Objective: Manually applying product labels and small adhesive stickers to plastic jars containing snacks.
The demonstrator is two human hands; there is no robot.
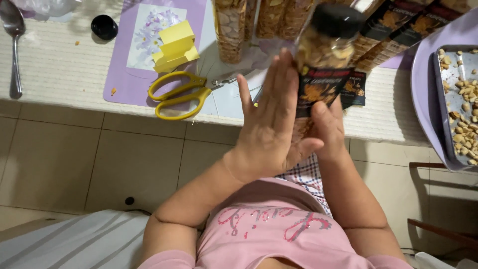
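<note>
A clear plastic jar of nuts (324,50) with a black lid and a dark label is held upright in front of me, above the table's near edge. My right hand (328,127) grips its lower part from behind. My left hand (271,119) lies flat against the jar's left side and label, fingers straight and together. More filled jars (234,25) stand on the table just beyond.
Yellow-handled scissors (179,94) and yellow paper pieces (175,45) lie on a purple mat (119,74). A spoon (14,40) and a black lid (104,26) sit at the left. A metal tray of nuts (463,104) is at the right. Loose dark labels (354,88) lie near the edge.
</note>
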